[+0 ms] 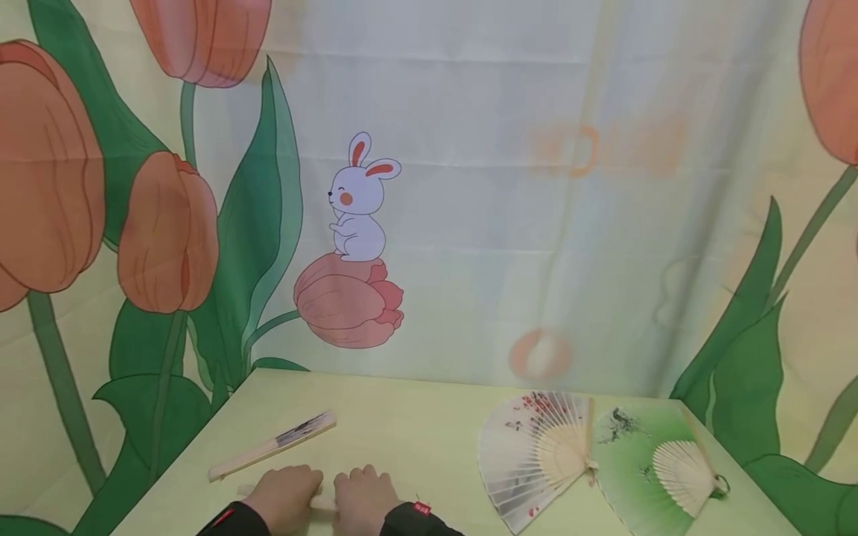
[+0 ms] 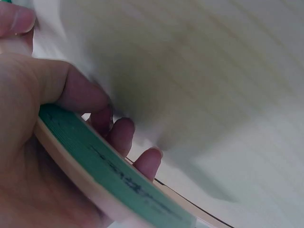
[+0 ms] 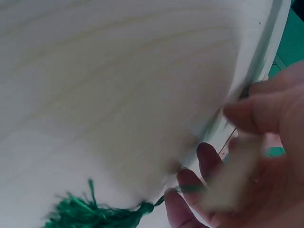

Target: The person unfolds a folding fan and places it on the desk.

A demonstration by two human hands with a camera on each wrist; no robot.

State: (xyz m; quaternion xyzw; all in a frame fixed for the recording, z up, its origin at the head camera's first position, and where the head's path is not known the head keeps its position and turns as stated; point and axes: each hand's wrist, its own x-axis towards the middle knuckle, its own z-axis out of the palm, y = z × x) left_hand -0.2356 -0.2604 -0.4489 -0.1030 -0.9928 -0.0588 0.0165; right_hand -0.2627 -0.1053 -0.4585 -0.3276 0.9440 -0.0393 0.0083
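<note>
Near the table's front, my left hand [image 1: 284, 497] and right hand [image 1: 365, 497] sit side by side on a folded hand fan [image 1: 325, 504]. The left wrist view shows its closed green folds [image 2: 121, 175] between pale outer sticks, with the left thumb and fingers curled around them. In the right wrist view, the right fingers hold the blurred pale wooden end [image 3: 232, 180]. A green tassel [image 3: 95, 213] hangs there on a short cord. Just beyond the left hand, another folded fan [image 1: 271, 445] with a dark pattern lies slantwise, untouched.
On the table's right lie two spread fans: a white one [image 1: 499, 465] with red blossoms, and a green one [image 1: 623, 465] with a dark branch motif. Behind the pale table [image 1: 402, 424] hangs a curtain [image 1: 469, 223] printed with tulips and a rabbit.
</note>
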